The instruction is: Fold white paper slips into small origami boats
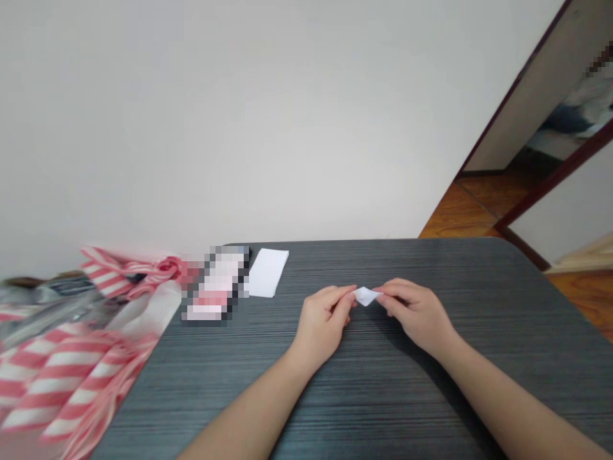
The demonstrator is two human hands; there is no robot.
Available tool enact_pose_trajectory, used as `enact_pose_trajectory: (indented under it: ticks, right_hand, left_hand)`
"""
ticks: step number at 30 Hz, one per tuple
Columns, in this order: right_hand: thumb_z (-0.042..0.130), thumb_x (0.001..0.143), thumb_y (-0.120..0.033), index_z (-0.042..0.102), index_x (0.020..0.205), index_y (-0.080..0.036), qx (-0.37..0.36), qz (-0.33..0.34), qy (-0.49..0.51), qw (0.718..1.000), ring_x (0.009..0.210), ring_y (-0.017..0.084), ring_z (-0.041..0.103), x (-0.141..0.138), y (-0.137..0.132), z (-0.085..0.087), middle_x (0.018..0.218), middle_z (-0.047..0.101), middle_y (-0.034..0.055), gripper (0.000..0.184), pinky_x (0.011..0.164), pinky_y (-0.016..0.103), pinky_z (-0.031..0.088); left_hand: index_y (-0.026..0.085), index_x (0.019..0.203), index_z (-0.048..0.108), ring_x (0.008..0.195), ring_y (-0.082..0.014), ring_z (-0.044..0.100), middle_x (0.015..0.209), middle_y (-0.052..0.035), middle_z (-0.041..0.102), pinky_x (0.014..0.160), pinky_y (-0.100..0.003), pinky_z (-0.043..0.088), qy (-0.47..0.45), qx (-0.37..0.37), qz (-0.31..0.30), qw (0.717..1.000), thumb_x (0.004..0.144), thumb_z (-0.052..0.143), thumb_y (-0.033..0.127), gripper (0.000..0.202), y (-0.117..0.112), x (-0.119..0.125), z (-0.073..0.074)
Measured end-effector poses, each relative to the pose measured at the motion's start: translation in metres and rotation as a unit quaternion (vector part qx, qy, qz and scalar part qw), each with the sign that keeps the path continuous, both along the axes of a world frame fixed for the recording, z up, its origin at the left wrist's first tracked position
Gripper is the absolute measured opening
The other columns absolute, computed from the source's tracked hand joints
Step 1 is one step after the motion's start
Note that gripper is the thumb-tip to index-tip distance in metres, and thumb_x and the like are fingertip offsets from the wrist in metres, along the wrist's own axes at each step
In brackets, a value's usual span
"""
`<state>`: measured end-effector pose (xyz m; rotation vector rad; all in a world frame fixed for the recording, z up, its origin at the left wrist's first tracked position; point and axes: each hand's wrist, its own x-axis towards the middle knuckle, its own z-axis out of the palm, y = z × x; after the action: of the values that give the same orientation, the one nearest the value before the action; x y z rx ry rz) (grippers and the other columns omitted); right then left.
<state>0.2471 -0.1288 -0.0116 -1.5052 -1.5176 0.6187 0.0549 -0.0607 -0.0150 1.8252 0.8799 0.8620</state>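
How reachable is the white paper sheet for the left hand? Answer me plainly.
Probably reachable. The white paper sheet lies on the same dark table just ahead of the left hand, with no object between them, but its fingers pinch the folded paper alongside the right hand.

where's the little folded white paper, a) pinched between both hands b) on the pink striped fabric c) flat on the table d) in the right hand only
a, the folded white paper is pinched between the fingers of the left hand and the right hand.
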Motion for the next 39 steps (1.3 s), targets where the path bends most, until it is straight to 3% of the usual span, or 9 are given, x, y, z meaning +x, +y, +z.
enact_pose_trajectory:
  ticks: [4,13,17,23,28,35,39]
  right_hand:
    - [0.060,0.092,-0.033,0.078,0.095,-0.024,0.002,0.006,-0.005,1.000,0.069,0.019,0.062,0.000,0.000,-0.002,0.086,0.070,0.0058,0.020,0.064,0.031,0.049]
    - [0.058,0.093,-0.028,0.077,0.097,-0.023,0.008,0.043,-0.018,0.999,0.070,0.019,0.062,0.001,0.000,0.002,0.082,0.069,0.0051,0.020,0.066,0.031,0.048]
    - [0.058,0.094,-0.030,0.076,0.097,-0.022,-0.021,0.020,0.004,1.000,0.065,0.017,0.061,0.000,0.000,0.001,0.085,0.070,0.0054,0.020,0.063,0.030,0.047]
    - [0.060,0.091,-0.033,0.069,0.109,-0.019,-0.071,-0.022,0.088,0.993,0.060,0.015,0.059,-0.002,0.001,-0.009,0.076,0.067,0.0028,0.024,0.060,0.029,0.049]
    - [0.059,0.091,-0.030,0.069,0.106,-0.020,-0.059,0.002,0.060,0.996,0.066,0.016,0.059,-0.002,0.001,-0.011,0.082,0.066,0.0037,0.020,0.062,0.029,0.048]
    - [0.058,0.092,-0.024,0.071,0.106,-0.022,-0.039,0.054,0.025,0.997,0.073,0.016,0.060,-0.002,0.002,-0.002,0.093,0.066,0.0042,0.020,0.066,0.028,0.048]
    - [0.056,0.092,-0.023,0.071,0.105,-0.021,-0.053,0.041,0.046,0.997,0.067,0.014,0.059,-0.002,0.002,-0.001,0.091,0.065,0.0039,0.020,0.064,0.027,0.047]
  left_hand:
    - [0.018,0.108,0.075,0.062,-0.0132,0.061,0.069,-0.0024,0.065,0.059,-0.023,0.049,0.010,0.036,-0.004,0.999,0.094,0.053,0.027,0.028,0.001,-0.001,0.000]
    - [0.016,0.108,0.074,0.059,-0.0127,0.058,0.069,-0.0020,0.062,0.058,-0.024,0.047,0.009,0.023,0.008,1.000,0.095,0.052,0.027,0.029,0.001,-0.001,-0.002]
    - [0.017,0.110,0.074,0.066,-0.0144,0.060,0.072,-0.0034,0.064,0.062,-0.025,0.048,0.015,0.038,-0.002,0.999,0.095,0.051,0.027,0.029,0.001,-0.002,-0.002]
    - [0.017,0.108,0.074,0.074,-0.0160,0.062,0.078,-0.0054,0.067,0.067,-0.026,0.048,0.027,0.053,-0.014,0.998,0.096,0.051,0.027,0.028,0.002,-0.002,-0.001]
    - [0.017,0.103,0.075,0.075,-0.0156,0.062,0.080,-0.0053,0.068,0.066,-0.025,0.047,0.032,0.056,-0.016,0.998,0.095,0.051,0.025,0.026,0.002,-0.002,-0.002]
    - [0.017,0.100,0.074,0.072,-0.0145,0.061,0.078,-0.0042,0.067,0.064,-0.025,0.047,0.032,0.044,-0.023,0.998,0.095,0.052,0.025,0.024,0.001,-0.002,-0.002]
    - [0.017,0.101,0.073,0.067,-0.0134,0.059,0.076,-0.0034,0.064,0.062,-0.024,0.046,0.015,0.032,-0.033,0.999,0.095,0.051,0.025,0.025,0.001,-0.002,-0.001]
